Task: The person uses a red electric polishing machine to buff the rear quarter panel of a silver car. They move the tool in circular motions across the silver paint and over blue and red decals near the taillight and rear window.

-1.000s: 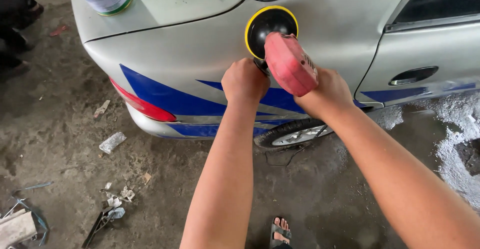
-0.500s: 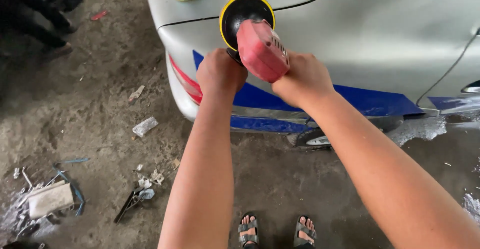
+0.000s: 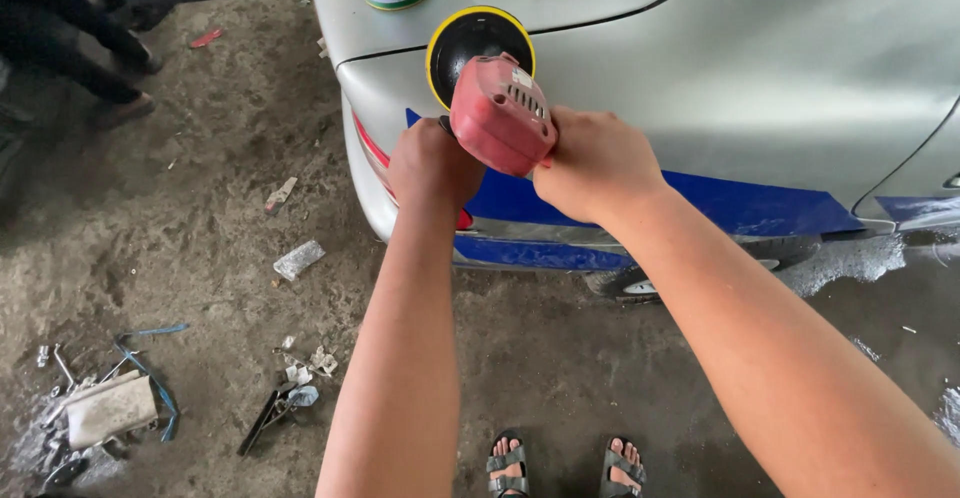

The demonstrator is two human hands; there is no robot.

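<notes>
While both hands' fingers stay clamped on red polisher [image 3: 502, 115], black pad [image 3: 472, 43] sits farther right on silver panel [image 3: 760, 78].

Matt red plastic polisher [image 3: 500, 115], dull silver car panel [image 3: 780, 78], rough dirt floor [image 3: 180, 218]

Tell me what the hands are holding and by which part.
Both hands grip a red polisher. The right hand clasps the rear of its body; the left hand is closed beside it, apparently on a side handle that is hidden. Its pad meets the silver car.
</notes>
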